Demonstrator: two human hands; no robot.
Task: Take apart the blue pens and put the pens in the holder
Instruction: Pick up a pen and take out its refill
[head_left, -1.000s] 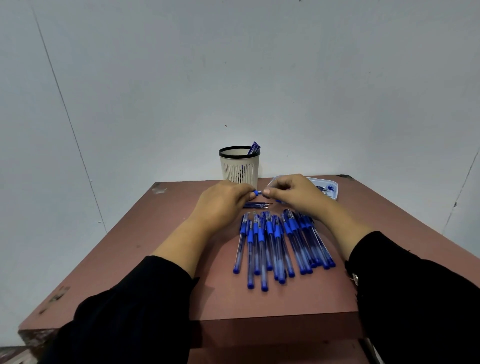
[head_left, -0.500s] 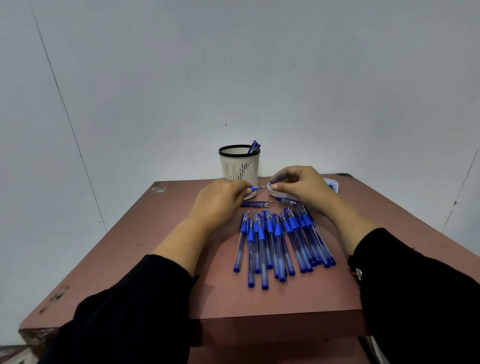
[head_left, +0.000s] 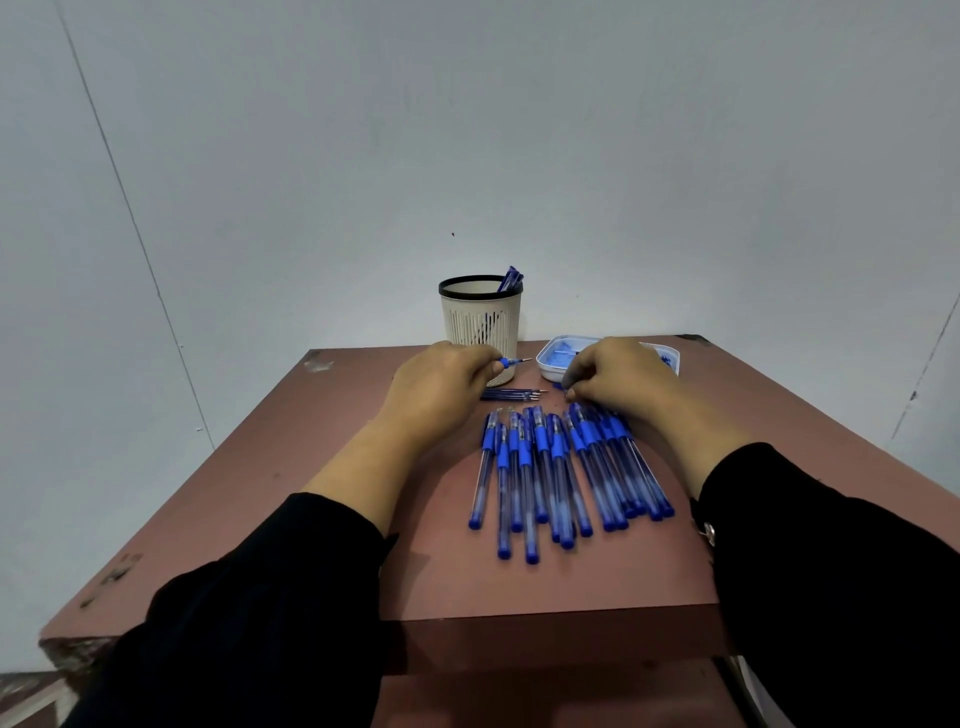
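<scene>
Left hand pinched a blue pen, tip pointing right, just before the slotted holder at the desk's far edge. Loose refills lay beside it. Row of pens lay mid-desk. Right hand, fingers curled, touched the row's top, partly hiding the white tray; grip unclear.

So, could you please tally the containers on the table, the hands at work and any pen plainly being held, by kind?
Pen holder: 1
White tray: 1
Hands: 2, left hand and right hand
Pen gripped by the left hand: 1
Total: 5
</scene>
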